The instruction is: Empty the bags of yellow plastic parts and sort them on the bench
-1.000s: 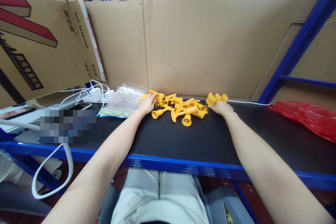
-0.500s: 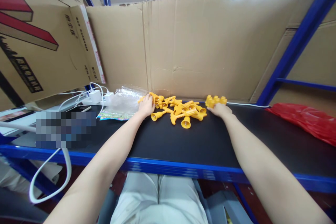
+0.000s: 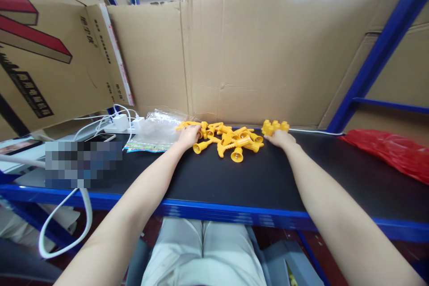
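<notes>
A loose pile of yellow plastic hand bells (image 3: 237, 155) lies on the black tabletop, several with their open mouths facing me. My left hand (image 3: 188, 137) is at the pile's left end, its fingers curled over the yellow bells there; the fingertips are partly hidden among them. To the right of the pile, my right hand (image 3: 282, 139) grips a yellow knobbed block (image 3: 275, 127) from the near side. Its thumb points left, and the block hides part of its fingers.
A clear plastic bag (image 3: 157, 127) lies left of my left hand. Beyond it are a white power strip (image 3: 120, 124) with cables and a phone (image 3: 104, 137). Red plastic (image 3: 385, 149) lies at far right. A cardboard wall (image 3: 254, 62) closes the back; a blue beam (image 3: 228, 212) edges the front.
My left hand has shifted slightly right and turned, its fingers now more curled over the bells. My right hand stays at the yellow knobbed block.
</notes>
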The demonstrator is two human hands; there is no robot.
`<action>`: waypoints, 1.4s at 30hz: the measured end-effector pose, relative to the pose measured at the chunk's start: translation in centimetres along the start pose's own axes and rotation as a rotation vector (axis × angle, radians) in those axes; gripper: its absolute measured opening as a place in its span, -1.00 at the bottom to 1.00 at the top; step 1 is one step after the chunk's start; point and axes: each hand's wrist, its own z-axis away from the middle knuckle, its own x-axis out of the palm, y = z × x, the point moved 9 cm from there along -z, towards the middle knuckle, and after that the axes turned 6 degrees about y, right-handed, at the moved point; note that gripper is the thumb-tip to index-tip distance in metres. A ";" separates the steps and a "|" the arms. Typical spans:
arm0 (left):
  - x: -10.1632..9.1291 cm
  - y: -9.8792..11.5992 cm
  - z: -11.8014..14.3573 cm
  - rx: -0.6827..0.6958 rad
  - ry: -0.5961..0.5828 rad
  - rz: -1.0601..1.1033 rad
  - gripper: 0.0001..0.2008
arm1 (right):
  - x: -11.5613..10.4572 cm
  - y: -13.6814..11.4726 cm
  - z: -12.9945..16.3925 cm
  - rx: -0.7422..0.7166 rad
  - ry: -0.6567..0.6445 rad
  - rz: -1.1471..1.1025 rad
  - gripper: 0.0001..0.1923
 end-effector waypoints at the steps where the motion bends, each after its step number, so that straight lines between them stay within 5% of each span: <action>1: 0.0 -0.1 -0.1 -0.016 0.008 0.026 -0.79 | 0.0 0.0 0.0 0.000 -0.002 0.002 -0.44; 18: -1.9 -2.2 -0.3 -0.229 0.217 0.587 -0.87 | 0.1 -0.1 -0.1 -0.010 -0.024 0.015 -0.45; 28: -3.3 -1.4 -0.5 -0.316 0.333 0.882 -0.91 | -1.0 -1.0 0.6 0.006 -0.013 0.040 -0.46; 34: -3.9 -2.0 -0.4 -0.438 0.414 1.036 -0.93 | -4.3 -4.2 1.1 -0.039 0.177 0.065 -0.52; 42: -6.0 -2.3 -0.5 -0.373 0.505 0.908 -0.85 | -7.7 -12.3 5.7 -0.352 0.341 -0.047 -0.58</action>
